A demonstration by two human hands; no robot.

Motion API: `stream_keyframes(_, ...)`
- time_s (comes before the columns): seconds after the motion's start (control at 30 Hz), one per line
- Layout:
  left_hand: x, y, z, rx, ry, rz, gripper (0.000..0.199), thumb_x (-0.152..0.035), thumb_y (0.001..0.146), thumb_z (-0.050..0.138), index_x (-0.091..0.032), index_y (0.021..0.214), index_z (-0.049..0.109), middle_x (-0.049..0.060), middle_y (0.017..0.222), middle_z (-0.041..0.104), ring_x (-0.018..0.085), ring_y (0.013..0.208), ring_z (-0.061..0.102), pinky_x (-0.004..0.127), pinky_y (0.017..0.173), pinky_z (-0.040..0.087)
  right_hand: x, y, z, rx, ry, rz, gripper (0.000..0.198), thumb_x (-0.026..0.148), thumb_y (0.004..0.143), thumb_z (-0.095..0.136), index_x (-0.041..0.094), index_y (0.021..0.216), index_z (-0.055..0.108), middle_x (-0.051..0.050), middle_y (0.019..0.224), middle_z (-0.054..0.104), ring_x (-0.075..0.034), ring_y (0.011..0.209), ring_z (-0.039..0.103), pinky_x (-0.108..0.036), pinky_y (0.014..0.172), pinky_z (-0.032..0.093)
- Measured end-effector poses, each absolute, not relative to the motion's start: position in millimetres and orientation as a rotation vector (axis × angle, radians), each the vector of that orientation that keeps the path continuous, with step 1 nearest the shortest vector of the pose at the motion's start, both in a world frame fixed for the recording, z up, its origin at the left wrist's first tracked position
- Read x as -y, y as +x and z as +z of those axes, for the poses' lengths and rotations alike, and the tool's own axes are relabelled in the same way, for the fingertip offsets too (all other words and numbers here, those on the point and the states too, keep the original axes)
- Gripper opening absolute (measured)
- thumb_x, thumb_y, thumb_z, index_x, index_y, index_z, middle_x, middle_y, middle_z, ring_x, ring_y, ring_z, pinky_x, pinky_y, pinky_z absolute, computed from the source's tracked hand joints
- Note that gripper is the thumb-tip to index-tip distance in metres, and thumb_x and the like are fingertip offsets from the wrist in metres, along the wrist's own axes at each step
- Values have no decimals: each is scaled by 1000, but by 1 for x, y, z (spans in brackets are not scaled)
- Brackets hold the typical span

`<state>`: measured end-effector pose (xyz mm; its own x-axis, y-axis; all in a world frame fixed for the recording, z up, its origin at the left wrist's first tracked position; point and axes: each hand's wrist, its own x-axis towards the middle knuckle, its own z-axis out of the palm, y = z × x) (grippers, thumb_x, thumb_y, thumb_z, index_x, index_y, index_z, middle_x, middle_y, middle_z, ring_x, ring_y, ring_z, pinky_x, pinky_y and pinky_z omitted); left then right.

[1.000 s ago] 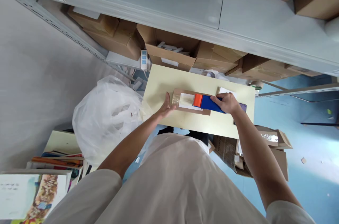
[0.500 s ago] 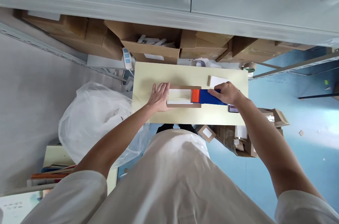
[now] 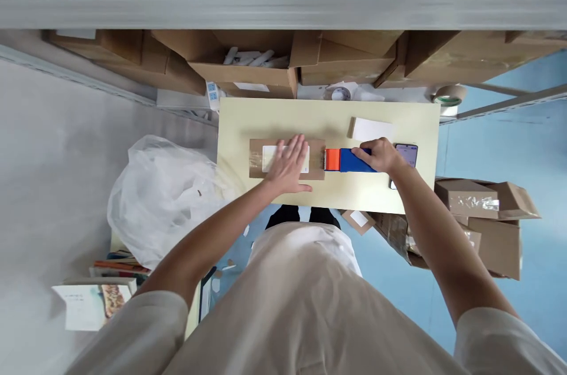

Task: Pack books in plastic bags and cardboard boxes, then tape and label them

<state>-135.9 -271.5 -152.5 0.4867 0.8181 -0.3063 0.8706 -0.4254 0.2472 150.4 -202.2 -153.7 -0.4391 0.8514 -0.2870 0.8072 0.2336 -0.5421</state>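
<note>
A narrow brown cardboard box [image 3: 317, 157] with a white label [image 3: 270, 159] lies lengthwise on the pale yellow table [image 3: 239, 118]. Clear tape shows across its left end. Flat on top of the box, over part of the label, rests my left hand [image 3: 289, 168], fingers stretched out. My right hand [image 3: 380, 155] is wrapped round a blue and orange tape dispenser [image 3: 357, 160]. The dispenser's toothed orange end meets the right end of the box; whether tape is stuck there I cannot tell. Partly behind my right wrist lies a phone [image 3: 407, 153].
A stack of white cards [image 3: 372, 129] lies beyond the dispenser. Tape rolls [image 3: 340, 93] and open cartons [image 3: 248, 74] line the shelf behind the table. A clear plastic bag [image 3: 163, 198] is at the left. More cardboard boxes [image 3: 469, 198] stand on the floor at the right.
My left hand has moved from the box's left end onto its top. The box has shifted slightly left. The dispenser has gone from over the box's top to its right end.
</note>
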Motion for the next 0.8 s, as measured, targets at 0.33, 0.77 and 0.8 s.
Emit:
stream_keyframes(0.33,269,-86,-158,-1473,2340,-244,115,-67,72,57,2,148,4,25,156,4,35,145,-1,49,115,-4,207,165,-183,2277,-1404,1260,52,59,85,40,20,51,39,5,46,28,-9,45,26,-26,49,27)
stream_keyframes(0.77,272,-76,-156,-1472,2414,-300,56,-30,74,67,-17,126,54,18,158,2,42,143,-1,68,106,-1,208,102,-120,2566,-2164,841,49,52,84,50,9,92,71,-20,87,67,-31,87,63,-39,72,47)
stream_keyframes(0.8,272,-74,-156,-1498,2423,-315,52,-28,74,66,-17,124,55,18,158,3,42,143,-1,68,106,1,209,90,-114,2575,-2174,818,46,48,85,50,8,96,71,-20,91,68,-32,90,63,-40,73,47)
